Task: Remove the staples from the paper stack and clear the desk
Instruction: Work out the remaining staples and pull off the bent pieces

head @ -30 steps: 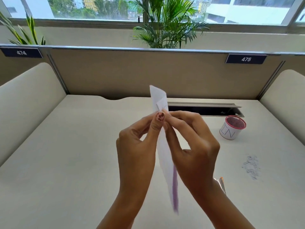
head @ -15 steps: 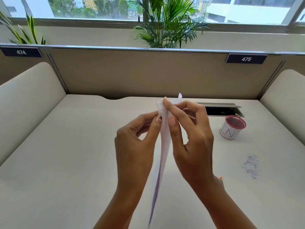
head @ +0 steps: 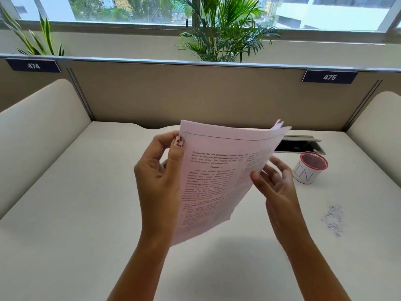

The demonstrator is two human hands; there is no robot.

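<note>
Pinching the paper stack [head: 219, 177] top-left, left hand [head: 160, 183] grips; right hand [head: 275, 187] open beside it.

Both forearms are bare with no sleeves showing, and the left hand [head: 159, 181] has a dark-patterned painted thumbnail.

paper stack [head: 219, 177] above desk [head: 76, 203]; cup [head: 309, 169] right, staple pile [head: 333, 220] before it

The print on my paper stack [head: 219, 170] blurs past reading, its far corner smears, the sheets hide my left fingers [head: 173, 135] behind them, and the scatter on the counter [head: 65, 213] is too small to tell.
</note>
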